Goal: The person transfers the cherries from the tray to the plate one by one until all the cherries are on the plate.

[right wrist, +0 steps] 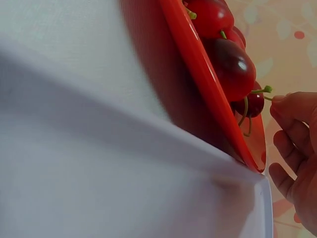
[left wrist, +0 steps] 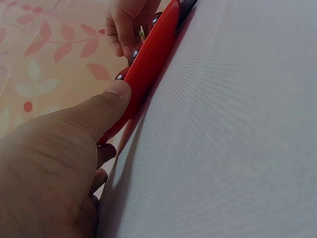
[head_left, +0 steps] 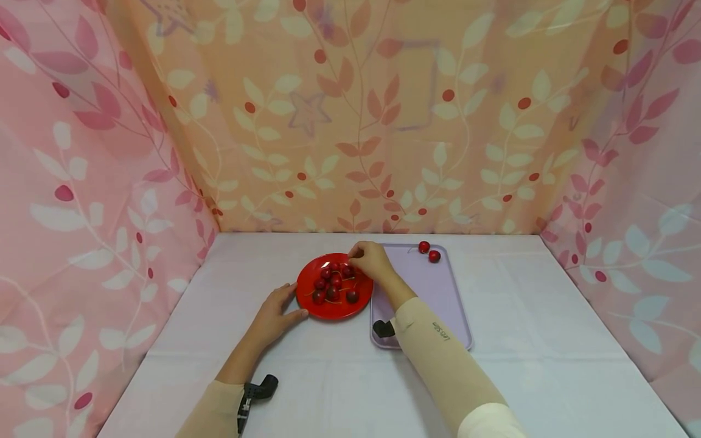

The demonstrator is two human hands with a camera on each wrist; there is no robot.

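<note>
A round red plate sits on the white-covered table with several dark red cherries heaped in it, green stems attached. My left hand holds the plate at its left rim; the left wrist view shows the thumb against the edge and fingertips partly hidden behind it. Over the plate's right rim, my right hand pinches a thin stem between thumb and fingertip. That stem appears to belong to a dark cherry among the others in the right wrist view.
To the right of the plate lies a shallow lilac tray, close against the plate's edge and partly under my right forearm. Two cherries rest at its far right corner. Patterned curtains enclose the table at the back and both sides.
</note>
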